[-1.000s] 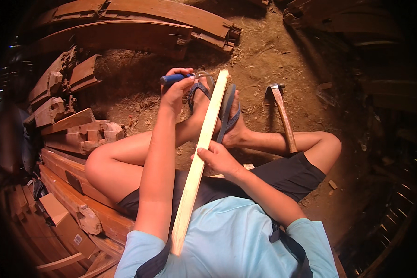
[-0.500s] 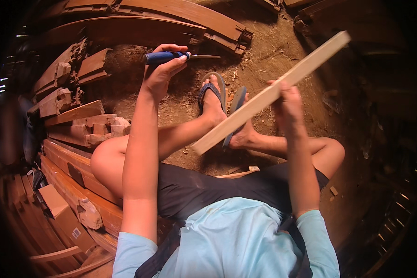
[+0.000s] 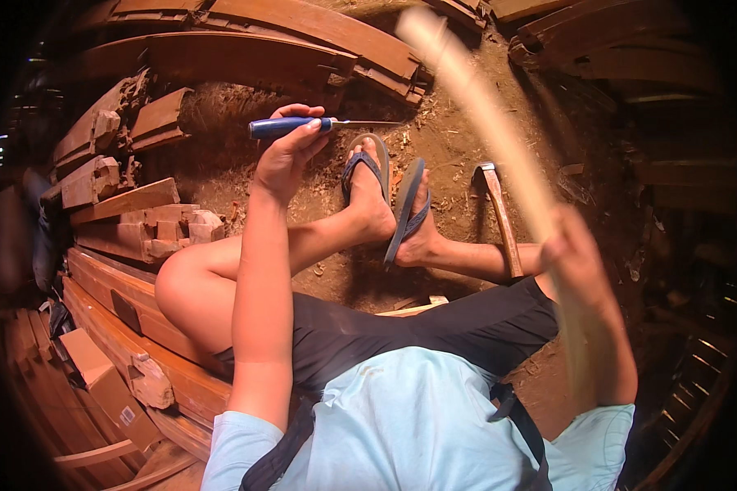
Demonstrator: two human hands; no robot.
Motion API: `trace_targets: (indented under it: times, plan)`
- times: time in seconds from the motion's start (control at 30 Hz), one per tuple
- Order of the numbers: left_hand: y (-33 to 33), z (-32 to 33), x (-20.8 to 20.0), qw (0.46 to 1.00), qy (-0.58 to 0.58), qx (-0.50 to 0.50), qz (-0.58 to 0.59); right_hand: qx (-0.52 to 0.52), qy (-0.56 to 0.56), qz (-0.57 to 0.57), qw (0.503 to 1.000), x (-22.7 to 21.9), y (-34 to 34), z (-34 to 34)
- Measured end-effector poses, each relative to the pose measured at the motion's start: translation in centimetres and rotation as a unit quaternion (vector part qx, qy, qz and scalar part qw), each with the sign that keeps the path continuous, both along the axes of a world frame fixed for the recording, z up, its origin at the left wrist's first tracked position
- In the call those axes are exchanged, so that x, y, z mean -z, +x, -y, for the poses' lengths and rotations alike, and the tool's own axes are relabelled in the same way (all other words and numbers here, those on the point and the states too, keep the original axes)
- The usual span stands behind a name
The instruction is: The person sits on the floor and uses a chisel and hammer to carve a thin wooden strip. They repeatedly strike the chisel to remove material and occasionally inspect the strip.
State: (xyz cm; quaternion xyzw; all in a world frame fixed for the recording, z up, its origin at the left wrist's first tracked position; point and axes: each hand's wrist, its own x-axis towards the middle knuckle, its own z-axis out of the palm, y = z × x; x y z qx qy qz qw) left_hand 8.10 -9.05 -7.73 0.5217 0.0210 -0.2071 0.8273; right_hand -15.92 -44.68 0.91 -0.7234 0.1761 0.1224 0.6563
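Observation:
My left hand [image 3: 291, 151] is closed around the blue handle of a chisel [image 3: 291, 127]. The narrow metal blade points right, above my left foot. A pale wooden strip [image 3: 499, 139] is gripped partway along its length by my right hand [image 3: 577, 258]; motion smears both. Its far end reaches up toward the boards, and its near end comes down beside my right forearm. Left of the strip, a hammer [image 3: 504, 221] with a wooden handle lies by my right shin, its metal head pointing away from me.
Reddish-brown boards [image 3: 254, 53] lie across the far side, and several notched beams [image 3: 151, 233] are stacked at the left. A cardboard box [image 3: 110, 393] stands at the lower left. My sandalled feet [image 3: 368, 192] rest on the chip-strewn dirt floor [image 3: 458, 123].
My right hand has moved right and toward me, swinging the wooden strip steeper. The hammer now shows beside my shin. My left hand and the chisel have barely shifted.

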Motion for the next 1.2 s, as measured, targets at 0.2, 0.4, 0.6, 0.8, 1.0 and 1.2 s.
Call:
trace_targets:
  times: [0.2,0.4,0.6,0.8,1.0,1.2]
  plan:
    - [-1.8,0.9,-0.4,0.983,0.138,-0.066,0.102,-0.042,0.128,-0.186,0.973,7.6,-7.1,-8.1]
    - [-6.3,3.0,-1.0,0.946,0.217,-0.046,0.236,-0.082,-0.059,-0.153,0.983,11.8,-7.5,-10.5]
    - [-8.4,6.7,0.9,0.864,0.314,0.022,0.394,-0.084,-0.114,-0.148,0.979,9.8,-6.8,-11.4]
    - [-7.9,6.0,2.2,0.892,0.294,-0.005,0.344,-0.049,-0.046,-0.245,0.967,7.2,-5.6,-11.5]
    - [-7.2,4.8,2.9,0.916,0.266,-0.043,0.298,-0.106,-0.128,-0.127,0.978,9.6,-6.5,-11.4]
    - [-7.4,4.3,2.6,0.923,0.262,-0.047,0.277,-0.139,-0.223,-0.102,0.96,9.2,-6.3,-12.2]
